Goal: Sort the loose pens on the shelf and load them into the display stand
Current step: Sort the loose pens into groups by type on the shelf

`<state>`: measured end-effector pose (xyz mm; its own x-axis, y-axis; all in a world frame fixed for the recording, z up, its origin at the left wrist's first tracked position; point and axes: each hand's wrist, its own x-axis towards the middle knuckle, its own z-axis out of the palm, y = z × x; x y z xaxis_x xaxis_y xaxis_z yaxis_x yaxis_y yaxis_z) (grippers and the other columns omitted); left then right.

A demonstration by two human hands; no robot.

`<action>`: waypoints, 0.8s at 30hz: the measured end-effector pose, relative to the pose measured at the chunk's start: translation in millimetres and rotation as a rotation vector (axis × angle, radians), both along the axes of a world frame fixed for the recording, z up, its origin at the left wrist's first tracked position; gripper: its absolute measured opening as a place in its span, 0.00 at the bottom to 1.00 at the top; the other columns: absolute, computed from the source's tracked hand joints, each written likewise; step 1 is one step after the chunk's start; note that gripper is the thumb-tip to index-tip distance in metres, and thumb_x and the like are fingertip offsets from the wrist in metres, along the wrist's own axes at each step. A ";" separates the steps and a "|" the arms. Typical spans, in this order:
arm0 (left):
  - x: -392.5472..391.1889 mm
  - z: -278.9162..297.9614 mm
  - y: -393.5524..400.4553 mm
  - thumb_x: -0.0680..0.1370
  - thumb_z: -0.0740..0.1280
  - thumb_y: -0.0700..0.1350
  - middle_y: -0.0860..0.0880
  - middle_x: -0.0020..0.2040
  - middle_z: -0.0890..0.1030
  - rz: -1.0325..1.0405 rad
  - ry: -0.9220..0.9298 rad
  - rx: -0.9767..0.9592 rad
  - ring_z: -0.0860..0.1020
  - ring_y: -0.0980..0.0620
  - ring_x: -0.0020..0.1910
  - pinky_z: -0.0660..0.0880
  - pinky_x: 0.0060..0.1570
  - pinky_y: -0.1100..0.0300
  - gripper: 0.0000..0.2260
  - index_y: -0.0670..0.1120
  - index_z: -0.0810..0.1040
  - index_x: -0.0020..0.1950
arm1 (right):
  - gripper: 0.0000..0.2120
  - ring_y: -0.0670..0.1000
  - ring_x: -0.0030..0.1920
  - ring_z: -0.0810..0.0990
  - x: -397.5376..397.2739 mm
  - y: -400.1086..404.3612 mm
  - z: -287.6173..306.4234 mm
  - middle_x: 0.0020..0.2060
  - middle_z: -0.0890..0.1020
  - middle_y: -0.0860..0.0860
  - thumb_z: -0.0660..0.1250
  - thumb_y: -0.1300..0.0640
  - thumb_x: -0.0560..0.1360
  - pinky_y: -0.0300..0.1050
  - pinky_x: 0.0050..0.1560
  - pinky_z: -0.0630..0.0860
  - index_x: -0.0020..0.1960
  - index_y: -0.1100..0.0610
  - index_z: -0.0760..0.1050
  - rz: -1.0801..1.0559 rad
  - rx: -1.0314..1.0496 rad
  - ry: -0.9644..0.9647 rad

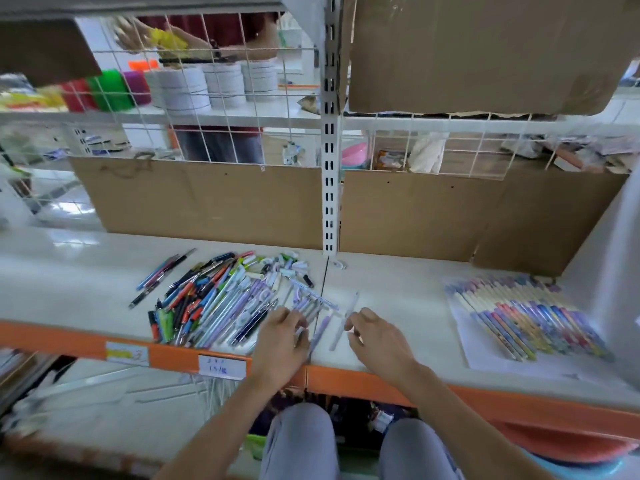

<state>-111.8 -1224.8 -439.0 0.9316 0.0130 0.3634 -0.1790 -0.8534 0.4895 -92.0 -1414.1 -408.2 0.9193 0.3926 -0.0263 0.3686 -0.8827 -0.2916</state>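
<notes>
Two knees [299, 441] in grey trousers at the bottom edge, just below the orange front lip of the shelf [69, 271]. Above them, both forearms reaching onto the white shelf surface. Left hand [282, 336] lying palm down at the right edge of the loose pens [214, 299], fingers curled over a few pale purple and clear ones; blur hides whether the grip actually closes on any of them. Right hand [375, 336] just beside it, fingers curled with the tips at the lower part of a clear pen [344, 320] lying nearly upright on the shelf; cannot tell whether pinching or only touching. Loose pens heaped in a fan left of the hands: dark, red, blue and green ones at the left, lilac and white ones with small caps toward the back. Far right on the same shelf, a tidy row of patterned pens [526, 317] laid side by side on a white sheet [485, 358]. Behind everything, brown cardboard panels [194, 199] standing against the wire grid [225, 98], split by a white slotted upright [330, 168]. On the orange lip, two small paper labels [221, 367].
</notes>
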 end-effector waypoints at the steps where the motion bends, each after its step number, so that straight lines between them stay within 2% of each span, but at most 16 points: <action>1: -0.6 -0.1 9.4 0.74 0.66 0.42 0.49 0.46 0.71 0.046 0.014 0.011 0.73 0.50 0.47 0.73 0.48 0.56 0.05 0.43 0.78 0.49 | 0.13 0.54 0.52 0.78 -0.2 8.1 -1.0 0.58 0.70 0.51 0.53 0.54 0.81 0.49 0.51 0.75 0.64 0.53 0.68 0.024 -0.004 0.009; 4: -2.4 -1.6 31.9 0.76 0.65 0.47 0.48 0.50 0.72 0.146 0.050 0.042 0.71 0.51 0.50 0.71 0.48 0.60 0.09 0.44 0.77 0.53 | 0.15 0.55 0.52 0.78 -1.2 29.8 -3.9 0.59 0.69 0.51 0.53 0.52 0.81 0.46 0.45 0.73 0.66 0.52 0.67 0.082 -0.008 0.033; 6: -3.0 -4.7 41.6 0.77 0.65 0.49 0.49 0.50 0.72 0.140 0.084 0.038 0.71 0.51 0.50 0.70 0.48 0.62 0.10 0.45 0.76 0.54 | 0.14 0.55 0.47 0.78 -1.2 38.8 -6.1 0.58 0.68 0.51 0.53 0.50 0.81 0.44 0.40 0.68 0.64 0.52 0.67 0.110 -0.016 0.045; 9: -4.8 -7.6 45.8 0.77 0.64 0.52 0.51 0.49 0.70 0.075 0.117 0.029 0.73 0.51 0.48 0.71 0.47 0.61 0.11 0.47 0.75 0.53 | 0.11 0.52 0.40 0.71 1.5 45.0 -6.4 0.57 0.68 0.51 0.54 0.55 0.81 0.43 0.38 0.63 0.61 0.54 0.68 0.089 -0.003 0.054; 12: -6.5 -8.3 44.0 0.77 0.64 0.53 0.54 0.49 0.68 0.053 0.145 0.010 0.74 0.53 0.47 0.71 0.47 0.63 0.10 0.49 0.74 0.54 | 0.10 0.51 0.38 0.70 6.0 50.1 -6.6 0.57 0.69 0.51 0.55 0.59 0.80 0.42 0.36 0.62 0.59 0.54 0.69 0.010 0.005 0.030; 16: -6.2 -8.8 45.6 0.77 0.65 0.52 0.54 0.50 0.70 0.034 0.132 -0.050 0.74 0.55 0.47 0.69 0.46 0.65 0.10 0.49 0.75 0.54 | 0.14 0.52 0.44 0.76 5.6 66.3 -7.2 0.60 0.67 0.51 0.54 0.54 0.81 0.43 0.41 0.68 0.64 0.53 0.69 0.031 0.067 -0.014; 18: -6.8 -8.4 48.6 0.77 0.65 0.50 0.53 0.49 0.72 0.003 0.102 -0.092 0.74 0.55 0.44 0.68 0.43 0.67 0.09 0.46 0.75 0.53 | 0.15 0.52 0.50 0.77 1.5 76.2 -11.8 0.60 0.67 0.50 0.54 0.51 0.80 0.44 0.46 0.72 0.65 0.51 0.69 0.080 0.085 -0.018; 20: -7.0 -6.0 55.0 0.78 0.65 0.46 0.52 0.49 0.73 -0.013 0.056 -0.131 0.74 0.56 0.40 0.69 0.42 0.69 0.06 0.44 0.76 0.52 | 0.14 0.50 0.51 0.76 -2.1 81.3 -18.7 0.57 0.68 0.49 0.54 0.50 0.80 0.43 0.46 0.72 0.63 0.50 0.70 0.096 0.090 -0.029; 24: -1.7 -0.2 83.4 0.77 0.66 0.40 0.50 0.48 0.73 0.148 -0.057 -0.074 0.74 0.52 0.46 0.75 0.47 0.58 0.02 0.43 0.77 0.49 | 0.11 0.47 0.46 0.77 0.1 78.2 -28.6 0.48 0.67 0.46 0.54 0.53 0.81 0.39 0.44 0.71 0.59 0.52 0.72 0.045 0.204 -0.018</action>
